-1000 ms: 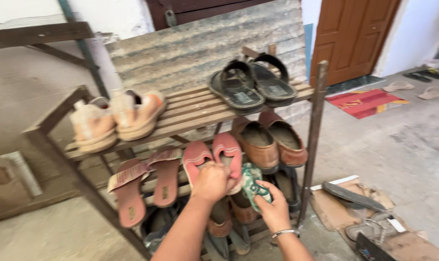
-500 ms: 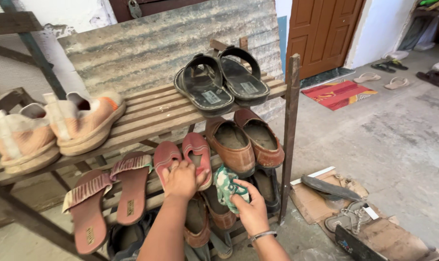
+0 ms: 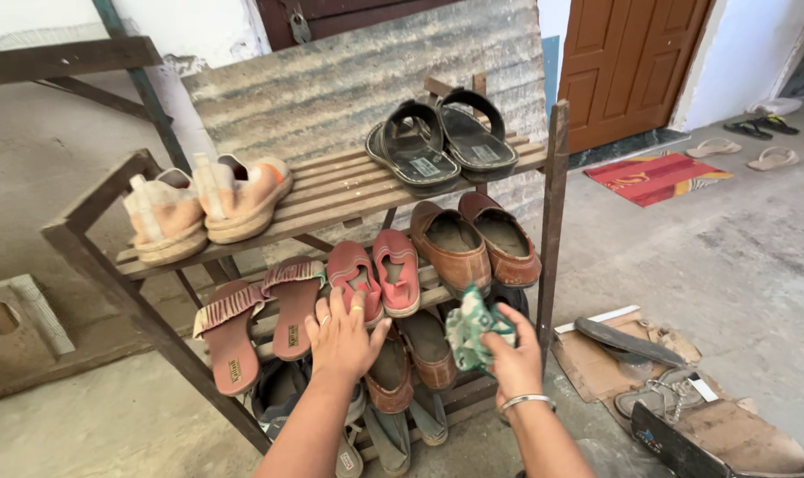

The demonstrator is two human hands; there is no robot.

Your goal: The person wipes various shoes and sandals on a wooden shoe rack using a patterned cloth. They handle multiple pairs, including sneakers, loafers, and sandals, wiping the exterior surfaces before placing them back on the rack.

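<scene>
While left hand (image 3: pixel 342 332) lies flat on red slippers (image 3: pixel 375 274), right hand (image 3: pixel 512 358) clamps green cloth (image 3: pixel 473 326) by wooden rack (image 3: pixel 349 190)

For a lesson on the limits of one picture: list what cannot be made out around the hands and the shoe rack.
- Bottom shelf shoes: head view, partly hidden by the left hand, its arm and the frame's lower edge.
- Pink shoes: toes covered by the left hand.
- Green cloth: bunched in the right hand; full shape hidden.
- Black item: cut off at the bottom edge.
</scene>
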